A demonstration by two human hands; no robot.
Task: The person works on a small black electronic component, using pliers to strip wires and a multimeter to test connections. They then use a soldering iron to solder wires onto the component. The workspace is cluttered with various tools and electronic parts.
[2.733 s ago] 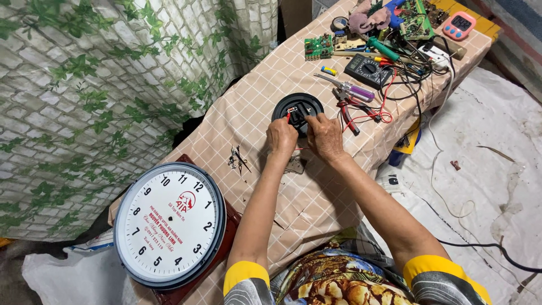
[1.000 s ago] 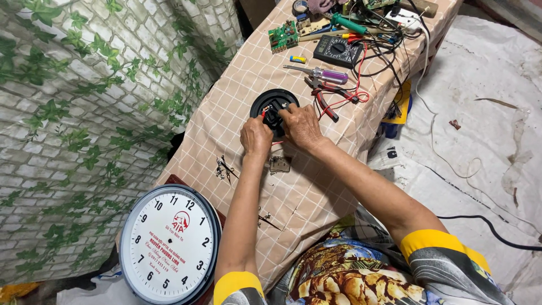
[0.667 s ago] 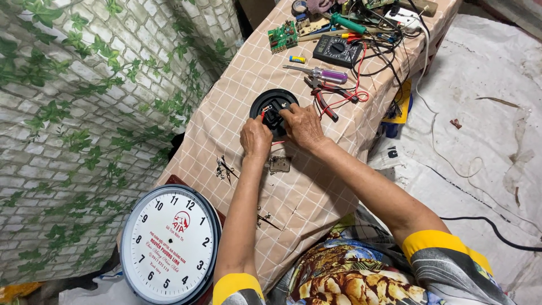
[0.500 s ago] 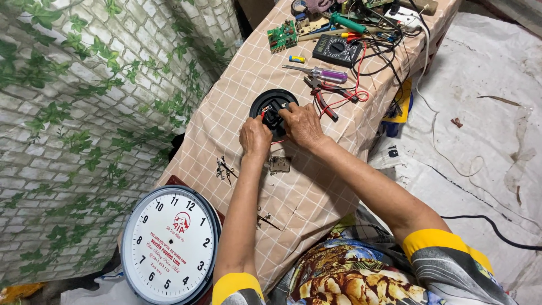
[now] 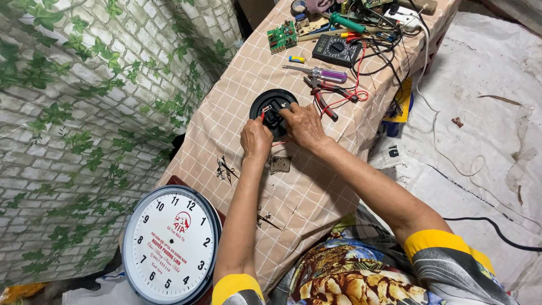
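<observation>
Both hands on the black disc (image 5: 265, 104): left hand (image 5: 256, 137) and right hand (image 5: 303, 124) fingers curled, pinching its centre module, arms outstretched.

This is a makeshift repair corner in a home, used for clocks and small electronics. A low tabletop (image 5: 293, 192) wears a beige checked cloth. At its far end lie the tools of the trade: a multimeter (image 5: 337, 50), a green circuit board (image 5: 282, 36), a screwdriver (image 5: 319, 73), pliers (image 5: 327, 101) and a tangle of wires (image 5: 389, 45). A white wall clock (image 5: 171, 245) leans at the near end. The wall (image 5: 84, 113) beside it is covered in brick-and-ivy wallpaper, and the floor (image 5: 480, 130) is spread with a pale sheet crossed by loose cables.
</observation>
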